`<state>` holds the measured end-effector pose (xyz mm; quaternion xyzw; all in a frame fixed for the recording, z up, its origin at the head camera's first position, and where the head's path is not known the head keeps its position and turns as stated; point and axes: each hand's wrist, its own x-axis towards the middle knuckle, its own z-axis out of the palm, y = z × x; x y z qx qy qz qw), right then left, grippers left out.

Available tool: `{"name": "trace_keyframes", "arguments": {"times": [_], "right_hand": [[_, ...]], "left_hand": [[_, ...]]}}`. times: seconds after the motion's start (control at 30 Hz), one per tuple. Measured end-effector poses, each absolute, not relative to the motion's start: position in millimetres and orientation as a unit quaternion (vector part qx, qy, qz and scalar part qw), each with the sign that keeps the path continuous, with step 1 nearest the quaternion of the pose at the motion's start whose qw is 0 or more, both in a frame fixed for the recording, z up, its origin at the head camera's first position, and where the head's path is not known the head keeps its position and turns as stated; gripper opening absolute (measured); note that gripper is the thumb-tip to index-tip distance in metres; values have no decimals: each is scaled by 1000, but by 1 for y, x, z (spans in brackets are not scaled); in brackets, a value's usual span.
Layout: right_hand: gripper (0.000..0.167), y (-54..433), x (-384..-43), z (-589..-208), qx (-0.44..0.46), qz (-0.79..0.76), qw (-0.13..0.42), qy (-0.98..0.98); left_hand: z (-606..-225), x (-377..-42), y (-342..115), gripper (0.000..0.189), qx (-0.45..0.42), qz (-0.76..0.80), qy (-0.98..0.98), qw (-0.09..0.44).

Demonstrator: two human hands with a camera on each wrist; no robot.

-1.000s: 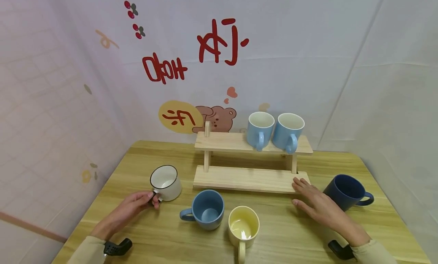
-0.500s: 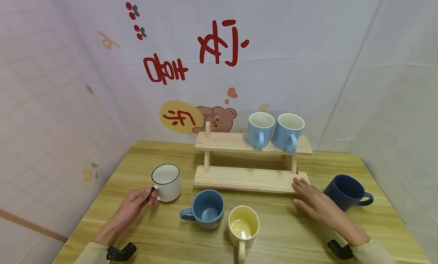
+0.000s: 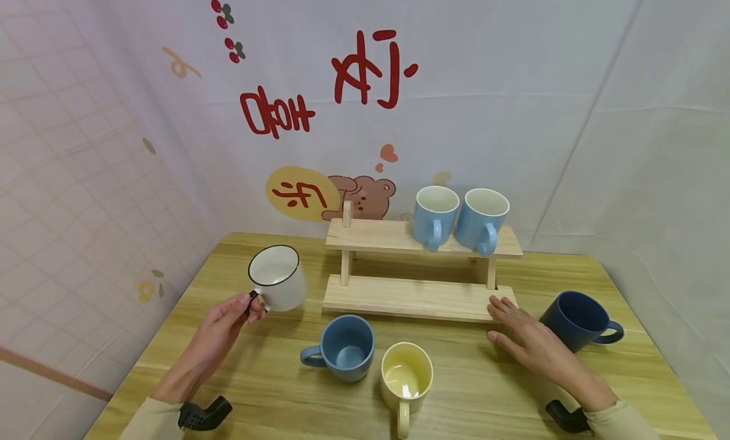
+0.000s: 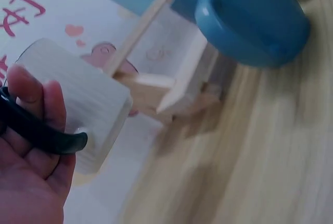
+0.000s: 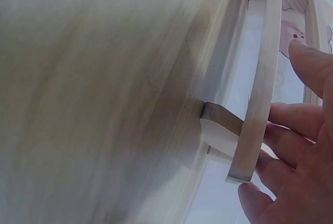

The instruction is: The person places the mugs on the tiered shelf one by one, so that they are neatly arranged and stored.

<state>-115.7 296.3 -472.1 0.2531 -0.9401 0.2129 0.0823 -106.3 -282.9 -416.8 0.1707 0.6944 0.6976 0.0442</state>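
Note:
My left hand [image 3: 228, 323] grips the black handle of a white mug [image 3: 282, 284] with a dark rim. The mug is raised off the table, left of the wooden shelf [image 3: 416, 299]. In the left wrist view the fingers [image 4: 31, 86] curl around the black handle [image 4: 39, 133]. On the right end of the lower shelf board rests my right hand [image 3: 530, 342], its fingers extended. The right wrist view shows those fingertips touching the board edge [image 5: 260, 83]. Close beside this hand is a dark blue mug [image 3: 576, 319], tilted, with its handle to the right.
Two light blue mugs [image 3: 436, 218] stand on the upper shelf board [image 3: 371, 235]. In front of the shelf are a blue mug [image 3: 346, 349], handle left, and a yellow mug [image 3: 406, 380], handle toward me. A printed cloth [image 3: 485, 91] hangs behind the wooden table [image 3: 456, 389].
The left hand has lifted the white mug up off the table. My right hand stays at the shelf's right end, and the other mugs have not moved.

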Motion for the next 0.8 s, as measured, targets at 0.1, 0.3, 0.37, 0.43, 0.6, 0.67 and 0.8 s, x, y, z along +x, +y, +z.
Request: {"name": "trace_keyframes", "arguments": {"times": [0.1, 0.3, 0.37, 0.43, 0.6, 0.67, 0.8], "right_hand": [[55, 297, -116, -472, 255, 213, 84, -939], [55, 298, -116, -473, 255, 216, 79, -939], [55, 298, -115, -473, 255, 216, 79, -939], [55, 299, -115, -473, 254, 216, 78, -939], [55, 299, -115, -473, 254, 220, 72, -939], [56, 299, -116, -473, 254, 222, 70, -939], [55, 298, -116, -472, 255, 223, 70, -938]], "left_hand": [[-409, -107, -277, 41, 173, 699, 693, 33], [-394, -109, -263, 43, 183, 700, 690, 30], [-387, -110, -257, 44, 181, 699, 691, 33], [-380, -112, -250, 45, 179, 698, 692, 38], [-364, -119, -235, 44, 170, 700, 692, 53], [-357, -122, -228, 46, 166, 699, 693, 57], [-346, -128, -212, 49, 155, 697, 697, 66]]}}
